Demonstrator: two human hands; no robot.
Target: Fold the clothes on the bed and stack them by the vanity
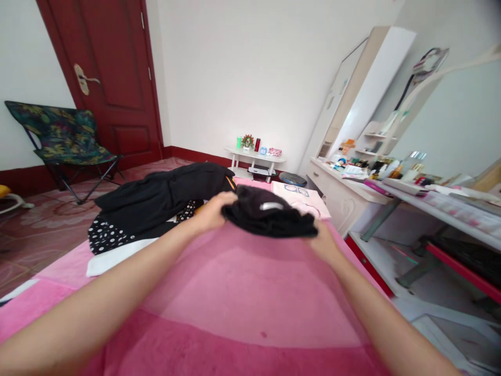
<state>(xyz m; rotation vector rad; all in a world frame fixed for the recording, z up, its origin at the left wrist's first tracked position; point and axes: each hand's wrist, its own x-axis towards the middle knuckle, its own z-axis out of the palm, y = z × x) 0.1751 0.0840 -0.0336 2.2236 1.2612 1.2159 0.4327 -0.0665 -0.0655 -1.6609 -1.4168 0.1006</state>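
Observation:
A folded black garment with a small white mark is held up over the pink bedspread. At its left edge, my left hand is closed on the cloth. My right hand grips the opposite edge, its fingers mostly hidden by the fabric and slightly blurred. Beyond the garment lies a folded pale pink garment with printed pictures. To the left, black clothes lie heaped over a black-and-white polka-dot cloth and a white cloth.
A camouflage folding chair stands by the dark red door. Against the far wall is a low white table with small items. Along the right side runs a dressing table crowded with bottles, beside a metal-legged shelf.

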